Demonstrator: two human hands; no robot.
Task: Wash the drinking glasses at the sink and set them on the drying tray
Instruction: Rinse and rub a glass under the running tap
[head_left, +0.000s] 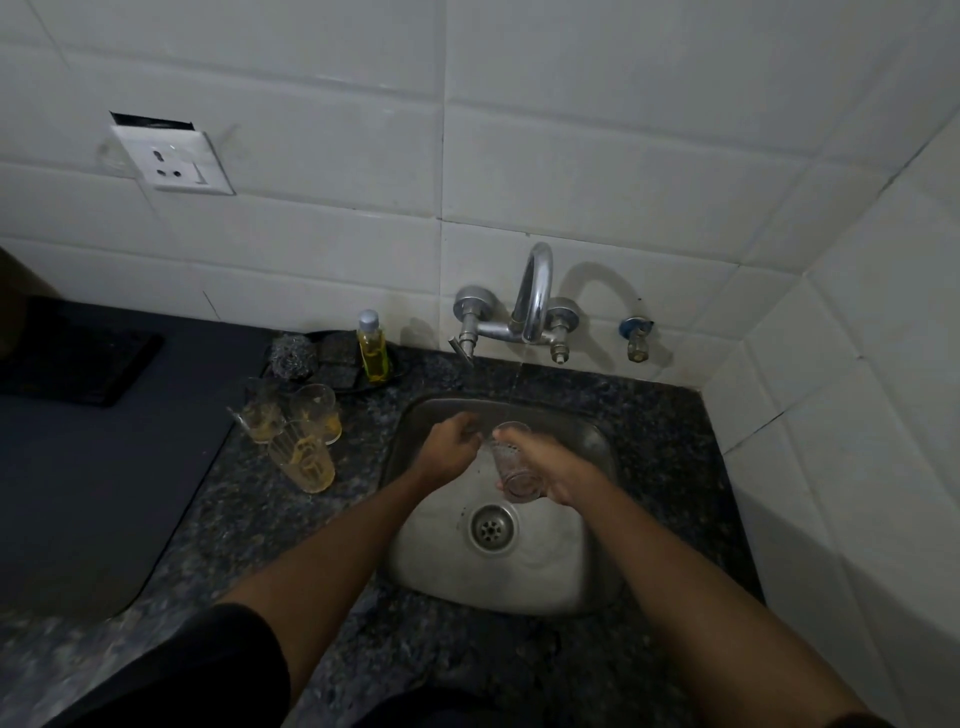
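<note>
A clear drinking glass (511, 467) is held tilted over the steel sink (582, 577), under the tap (535, 291). My right hand (558, 467) grips the glass from the right side. My left hand (449, 441) is at the glass's rim on the left, fingers curled toward it; whether they reach inside I cannot tell. Three dirty glasses with yellow residue (296, 434) stand on the counter left of the sink. A dark flat tray (78, 351) lies at the far left by the wall.
A bottle of yellow dish soap (373, 348), a steel scrubber (290, 356) and dark sponges sit on a dish behind the dirty glasses. A grey mat (93, 493) covers the left counter. The tiled wall closes in on the right. The drain (493, 527) is uncovered.
</note>
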